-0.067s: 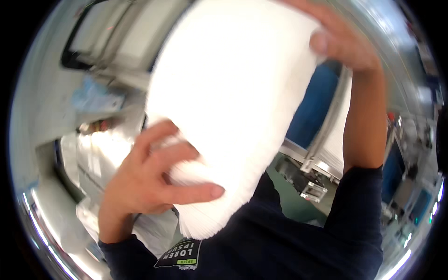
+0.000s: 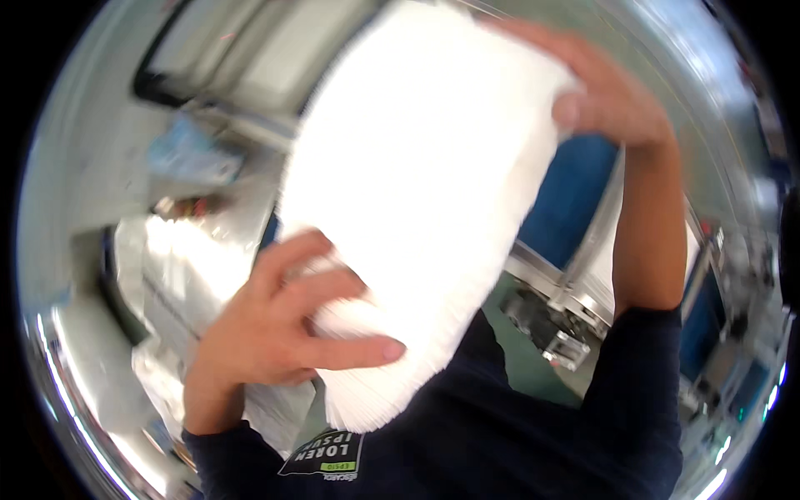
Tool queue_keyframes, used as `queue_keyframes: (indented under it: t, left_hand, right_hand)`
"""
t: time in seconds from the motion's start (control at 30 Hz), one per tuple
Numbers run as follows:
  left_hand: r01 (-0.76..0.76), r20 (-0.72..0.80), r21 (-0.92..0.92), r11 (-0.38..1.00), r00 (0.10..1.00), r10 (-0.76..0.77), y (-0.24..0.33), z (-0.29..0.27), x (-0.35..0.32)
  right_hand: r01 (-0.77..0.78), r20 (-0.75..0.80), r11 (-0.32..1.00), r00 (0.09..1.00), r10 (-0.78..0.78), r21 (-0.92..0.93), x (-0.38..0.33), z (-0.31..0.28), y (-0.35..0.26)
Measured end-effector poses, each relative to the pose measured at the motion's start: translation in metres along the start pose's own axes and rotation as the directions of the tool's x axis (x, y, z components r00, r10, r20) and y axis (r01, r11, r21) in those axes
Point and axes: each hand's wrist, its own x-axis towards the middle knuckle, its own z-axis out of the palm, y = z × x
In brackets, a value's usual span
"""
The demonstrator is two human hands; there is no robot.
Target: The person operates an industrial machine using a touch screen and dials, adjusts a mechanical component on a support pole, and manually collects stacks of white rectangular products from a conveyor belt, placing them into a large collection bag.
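"Green flooring (image 2: 529,371) and a blue panel (image 2: 575,196) show behind the work. Where is the load?"

"One thick stack of thin white sheets (image 2: 425,150), raised before the dark shirt (image 2: 500,433), lower edge fanned. Left hand (image 2: 275,321): clasping its lower left side. Right hand (image 2: 612,100): holding the upper right corner."

"Likely faults?"

"Slippage — a loosened left grip could release sheets from the fanned end. Excess squeeze could crease the bulge between thumb and fingers."

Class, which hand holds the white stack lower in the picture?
The left hand, at the lower left of the white stack; the right hand holds its upper right edge.
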Motion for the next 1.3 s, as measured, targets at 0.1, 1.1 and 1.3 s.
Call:
queue_keyframes:
  t: [0.1, 1.1, 1.3]
  left_hand:
    - [0.146, 0.018, -0.125, 0.981, 0.989, -0.144, 0.052, 0.01, -0.117]
    - [0.924, -0.523, -0.152, -0.351, -0.376, -0.765, 0.196, 0.202, -0.824]
    - [0.807, -0.563, -0.49, -0.33, -0.582, -0.587, 0.18, 0.296, -0.951]
  right_hand:
    - [0.102, 0.139, 0.99, 0.986, -0.089, -0.093, 0.027, 0.089, -0.04]
    - [0.448, 0.393, 0.759, 0.664, -0.636, 0.472, 0.484, 1.106, -0.359]
    - [0.408, 0.485, 0.86, 0.711, -0.509, 0.306, 0.472, 1.199, -0.35]
